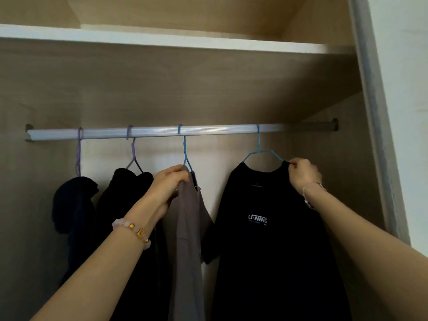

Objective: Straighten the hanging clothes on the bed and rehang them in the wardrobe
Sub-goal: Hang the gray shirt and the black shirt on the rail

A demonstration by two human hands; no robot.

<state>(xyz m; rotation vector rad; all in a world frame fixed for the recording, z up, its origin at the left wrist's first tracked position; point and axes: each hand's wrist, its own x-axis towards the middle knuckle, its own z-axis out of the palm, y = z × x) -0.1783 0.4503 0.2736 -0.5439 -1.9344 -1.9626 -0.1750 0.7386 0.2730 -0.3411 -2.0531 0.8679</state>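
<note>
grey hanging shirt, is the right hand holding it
No, the left hand grips the grey shirt; the right hand pinches the black printed t-shirt.

Wardrobe rail (pixel 208 132) runs side to side below a white shelf (pixel 162 39); hooked on it, spaced apart: two purple hangers (pixel 133 149) left, two blue hangers (pixel 184 147) right

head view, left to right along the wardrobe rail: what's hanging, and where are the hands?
On the rail: navy garment → black garment → left hand, gripping the grey shirt → black T-shirt → right hand, pinching that T-shirt's shoulder.
</note>
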